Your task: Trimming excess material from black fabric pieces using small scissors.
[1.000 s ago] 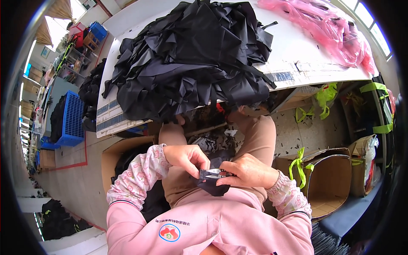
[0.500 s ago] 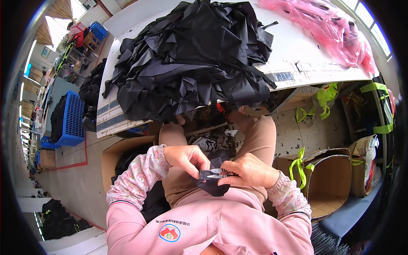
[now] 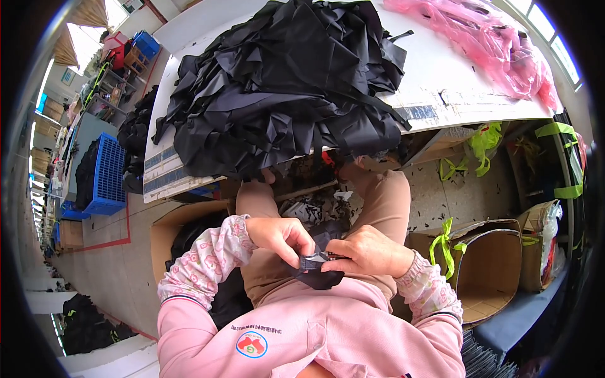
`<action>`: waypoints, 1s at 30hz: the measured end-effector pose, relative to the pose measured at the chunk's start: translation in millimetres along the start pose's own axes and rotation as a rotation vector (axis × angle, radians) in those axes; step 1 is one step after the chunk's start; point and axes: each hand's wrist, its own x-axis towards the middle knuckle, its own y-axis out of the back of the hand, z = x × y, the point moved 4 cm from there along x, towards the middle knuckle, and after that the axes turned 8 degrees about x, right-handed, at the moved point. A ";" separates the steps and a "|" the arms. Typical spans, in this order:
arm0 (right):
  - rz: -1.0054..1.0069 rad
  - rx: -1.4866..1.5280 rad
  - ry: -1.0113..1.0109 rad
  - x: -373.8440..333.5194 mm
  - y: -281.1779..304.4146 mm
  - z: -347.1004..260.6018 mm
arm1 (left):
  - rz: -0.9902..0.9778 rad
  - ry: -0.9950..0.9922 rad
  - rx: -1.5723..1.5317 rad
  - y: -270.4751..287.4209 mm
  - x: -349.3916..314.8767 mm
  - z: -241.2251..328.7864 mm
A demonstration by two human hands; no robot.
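Over my lap, my left hand [image 3: 285,240] pinches the edge of a black fabric piece [image 3: 317,280] between thumb and fingers. My right hand [image 3: 372,252] is closed around small metal thread snips [image 3: 326,256], whose blades point left and lie at the fabric's edge, close to my left fingertips. Part of the blades is hidden by the cloth and fingers. The rest of the piece hangs down toward my shirt. Beyond my knees, a large heap of black fabric pieces [image 3: 296,75] covers much of the white table [image 3: 441,69].
Pink plastic sheeting [image 3: 485,44] lies at the table's far right. An open cardboard box [image 3: 485,271] with a green tie stands at my right, another box [image 3: 165,230] holding black cloth at my left. A blue crate [image 3: 108,179] is farther left. Dark scraps litter the floor.
The snips' blades, spread apart and plainly visible before, are now closer together and partly covered by the fabric. My left hand has moved slightly right with the cloth.
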 end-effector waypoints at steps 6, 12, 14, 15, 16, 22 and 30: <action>-0.039 0.046 0.014 4.9 -2.4 -3.2 | -0.009 -0.015 0.050 -0.1 5.7 -4.2; -0.058 0.052 -0.017 5.8 0.5 -1.3 | -0.009 0.008 0.016 -2.8 5.3 -5.3; -0.034 0.098 -0.038 3.8 1.9 1.2 | 0.006 0.008 -0.002 -5.5 4.2 -4.4; -0.008 0.140 -0.060 2.7 3.9 2.9 | 0.061 0.000 -0.015 -3.7 2.8 -2.9; -0.004 0.138 -0.061 0.8 4.3 3.8 | 0.117 -0.009 -0.027 -1.9 1.4 -2.0; 0.457 0.092 -0.275 -12.0 -0.7 17.5 | 0.815 -0.310 -0.005 7.9 -7.0 -5.9; 0.456 -0.132 -0.191 0.9 -1.6 -3.7 | 0.906 -0.387 0.086 -4.0 -3.2 6.0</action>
